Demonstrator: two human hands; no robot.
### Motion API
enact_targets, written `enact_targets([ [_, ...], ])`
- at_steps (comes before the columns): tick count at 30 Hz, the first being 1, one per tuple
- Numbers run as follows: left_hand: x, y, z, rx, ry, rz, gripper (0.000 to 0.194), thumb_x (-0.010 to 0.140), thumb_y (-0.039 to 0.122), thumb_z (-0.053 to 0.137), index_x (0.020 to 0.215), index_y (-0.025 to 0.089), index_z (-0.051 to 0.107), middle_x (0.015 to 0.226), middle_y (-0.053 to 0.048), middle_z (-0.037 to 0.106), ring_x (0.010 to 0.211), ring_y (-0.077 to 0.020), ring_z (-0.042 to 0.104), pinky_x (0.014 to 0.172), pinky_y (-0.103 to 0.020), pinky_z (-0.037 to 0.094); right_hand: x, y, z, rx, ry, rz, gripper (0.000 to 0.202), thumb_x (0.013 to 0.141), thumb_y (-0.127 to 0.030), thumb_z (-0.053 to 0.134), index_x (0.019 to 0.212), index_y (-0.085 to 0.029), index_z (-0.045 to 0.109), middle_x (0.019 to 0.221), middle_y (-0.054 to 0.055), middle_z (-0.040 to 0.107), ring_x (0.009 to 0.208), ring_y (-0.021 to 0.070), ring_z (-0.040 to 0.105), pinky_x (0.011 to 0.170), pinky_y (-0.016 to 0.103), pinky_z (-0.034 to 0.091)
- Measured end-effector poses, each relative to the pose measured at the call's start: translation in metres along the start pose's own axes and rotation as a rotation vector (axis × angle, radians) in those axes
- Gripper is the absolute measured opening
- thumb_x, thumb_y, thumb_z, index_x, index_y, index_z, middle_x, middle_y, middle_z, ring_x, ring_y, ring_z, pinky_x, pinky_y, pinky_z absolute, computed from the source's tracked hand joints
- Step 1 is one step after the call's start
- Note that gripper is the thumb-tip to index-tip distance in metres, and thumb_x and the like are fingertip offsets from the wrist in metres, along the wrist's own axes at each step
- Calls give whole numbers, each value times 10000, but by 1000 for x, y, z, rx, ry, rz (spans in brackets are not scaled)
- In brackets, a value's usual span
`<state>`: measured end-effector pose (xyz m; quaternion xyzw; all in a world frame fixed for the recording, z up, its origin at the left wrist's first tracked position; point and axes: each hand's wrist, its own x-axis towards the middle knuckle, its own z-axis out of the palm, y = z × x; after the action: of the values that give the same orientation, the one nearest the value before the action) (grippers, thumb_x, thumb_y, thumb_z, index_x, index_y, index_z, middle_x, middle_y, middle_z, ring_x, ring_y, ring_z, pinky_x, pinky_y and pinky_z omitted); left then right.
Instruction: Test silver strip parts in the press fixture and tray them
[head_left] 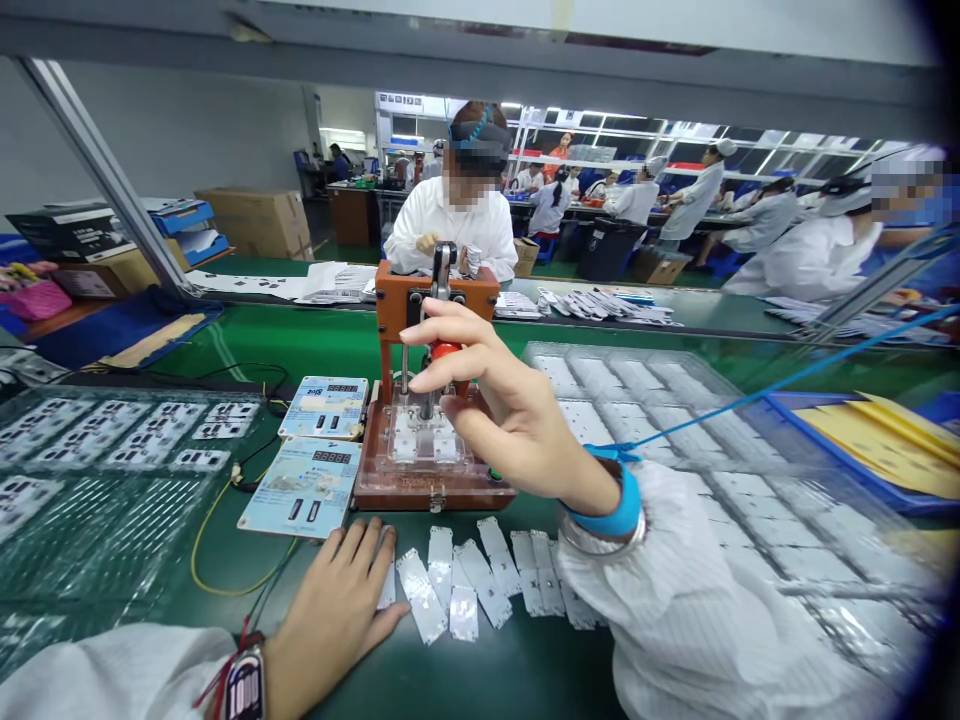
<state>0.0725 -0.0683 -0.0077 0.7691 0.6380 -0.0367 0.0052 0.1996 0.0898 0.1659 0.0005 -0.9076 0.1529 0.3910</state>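
My left hand (341, 600) lies flat on the green bench, fingers extended, its fingertips partly covering a white rectangular board (387, 588). Several similar white boards (424, 595) are spread to its right, some overlapping. My right hand (502, 395) is raised in front of a brown test fixture (435, 495), fingers apart around the red lever knob (446, 350). Whether it touches the knob is hard to tell. Beneath the lever, white boards (409, 445) sit in the fixture's clear bed. Wires run near two light-blue meter boxes (300, 487) left of the fixture.
A clear tray of white boards (637, 410) stands at right, beside a blue bin (795, 440) with yellow sheets. On the left, another clear tray (112, 520) holds boards with dark parts. A blue cord (750, 395) runs from my right wrist. A co-worker (450, 220) sits opposite.
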Motion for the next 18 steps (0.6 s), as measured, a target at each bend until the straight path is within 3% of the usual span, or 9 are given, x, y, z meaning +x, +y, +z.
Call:
enact_targets([
  [2,-3,0,6,-73,44,15,631,885,496,575,1389,123,499,1361,-214,541,1216,-396,528,977,-539,461,0,0,1,6,8,0,393,768,-9,400,1023,-250,578,1278,18,563,1371,237,384,1122,556,375],
  [6,-10,5,21,-297,151,39,924,819,631,608,1525,179,219,1449,-190,449,1301,-361,444,1035,-500,422,0,1,3,46,31,-19,371,775,-7,397,1009,-241,564,1262,23,569,1370,224,384,1121,539,382],
  [8,-11,10,25,-368,157,24,992,790,650,626,1534,182,167,1448,-196,440,1305,-363,428,1037,-500,416,0,1,3,49,33,-21,357,788,-12,395,1009,-239,559,1261,24,569,1370,215,383,1118,527,389],
  [14,-2,8,18,-337,128,36,707,849,585,587,1428,211,426,1331,-156,547,1199,-364,498,990,-552,423,2,1,4,26,41,-28,280,825,-57,407,982,-233,558,1224,41,588,1351,209,411,1117,524,389],
  [18,-2,1,10,-229,135,27,643,886,523,577,1399,152,465,1226,-163,606,1102,-359,545,942,-547,437,2,0,4,33,54,-35,308,805,-42,406,988,-237,559,1230,42,588,1352,223,412,1116,544,380],
])
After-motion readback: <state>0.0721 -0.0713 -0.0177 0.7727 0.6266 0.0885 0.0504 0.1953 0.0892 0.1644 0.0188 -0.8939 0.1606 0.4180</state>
